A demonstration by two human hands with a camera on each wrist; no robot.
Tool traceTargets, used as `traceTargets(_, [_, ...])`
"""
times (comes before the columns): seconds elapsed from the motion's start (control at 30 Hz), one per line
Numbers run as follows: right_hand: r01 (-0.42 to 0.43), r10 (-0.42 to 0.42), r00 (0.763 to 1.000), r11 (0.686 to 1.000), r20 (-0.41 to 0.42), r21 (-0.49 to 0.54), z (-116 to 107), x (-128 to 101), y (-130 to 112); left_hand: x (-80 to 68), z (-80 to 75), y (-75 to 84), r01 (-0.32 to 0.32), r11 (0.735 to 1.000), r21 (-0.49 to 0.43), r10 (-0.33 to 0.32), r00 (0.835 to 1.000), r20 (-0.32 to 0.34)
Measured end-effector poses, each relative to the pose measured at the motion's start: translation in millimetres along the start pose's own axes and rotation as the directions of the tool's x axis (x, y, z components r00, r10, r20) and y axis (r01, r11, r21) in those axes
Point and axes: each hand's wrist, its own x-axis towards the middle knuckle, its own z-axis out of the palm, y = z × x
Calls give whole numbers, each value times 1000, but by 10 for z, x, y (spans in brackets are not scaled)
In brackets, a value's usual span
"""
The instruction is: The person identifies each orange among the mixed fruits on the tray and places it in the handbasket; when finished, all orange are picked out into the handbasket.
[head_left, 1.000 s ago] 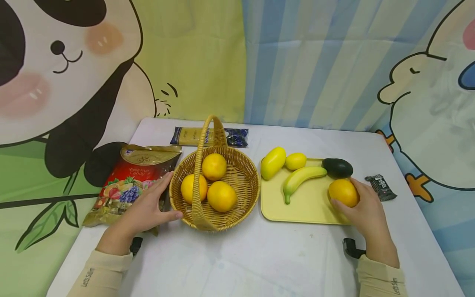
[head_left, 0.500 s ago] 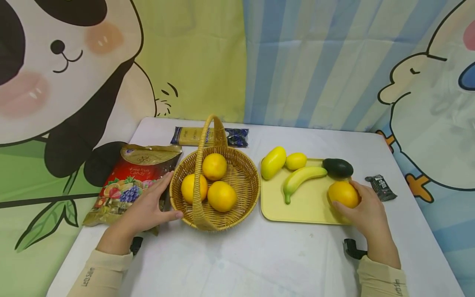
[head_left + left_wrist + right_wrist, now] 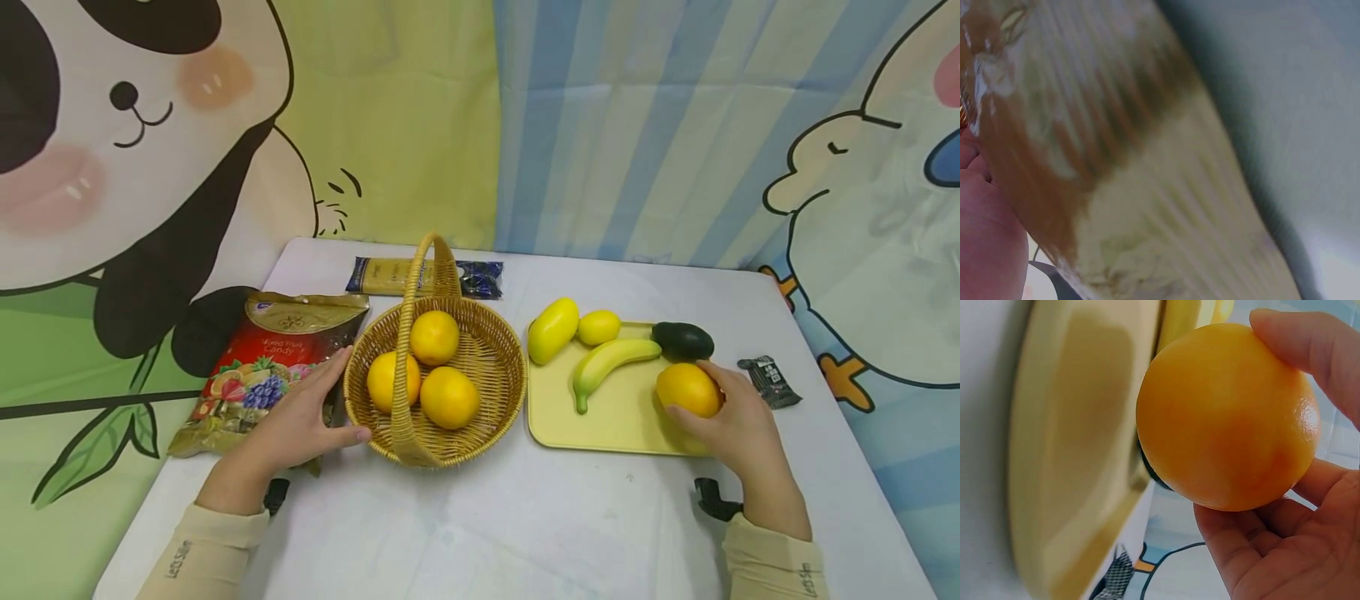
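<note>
My right hand (image 3: 738, 421) holds an orange (image 3: 688, 389) between thumb and fingers over the right side of the yellow tray (image 3: 555, 433). In the right wrist view, the orange (image 3: 1229, 419) shows clear of the tray's surface. My left hand (image 3: 300, 421) lies against the left side of a wicker basket (image 3: 487, 367), its thumb stretched along the near rim. Three more oranges (image 3: 450, 397) sit in the basket, one partly behind the handle. On the tray lie a banana (image 3: 611, 367) and a dark green, avocado-like fruit (image 3: 682, 340).
A yellow mango-like fruit (image 3: 553, 331) and a lemon (image 3: 599, 327) lie at the tray's back left. A red candy bag (image 3: 262, 358) is under and beside the left hand. Behind the basket lies a pasta packet (image 3: 480, 279). A small black packet (image 3: 770, 382) lies right of the tray.
The right hand has shifted the orange slightly to the left over the tray. The left hand stays at the basket.
</note>
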Motion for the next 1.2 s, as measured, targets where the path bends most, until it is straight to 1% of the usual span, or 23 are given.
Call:
traceTargets(0.23, [70, -71, 997, 997, -14, -22, -60, 48, -93, 0, 2, -3, 3, 1000, 3, -3, 1000, 0])
traceTargets(0.5, [90, -90, 996, 995, -8, -34, -87, 124, -247, -9, 17, -17, -13, 1000, -3, 13, 1000, -8])
traceTargets(0.8, [169, -169, 985, 985, -20, -21, -122, 206, -437, -5, 2, 3, -10, 1000, 1, 10, 1000, -7])
traceTargets(0.97, [197, -197, 980, 980, -9, -17, -122, 259, -541, 1, 0, 0, -6, 1000, 9, 6, 1000, -4])
traceTargets(1.2, [243, -243, 970, 970, 1, 27, -134, 336, -727, -1, 4, -3, 3, 1000, 7, -3, 1000, -3])
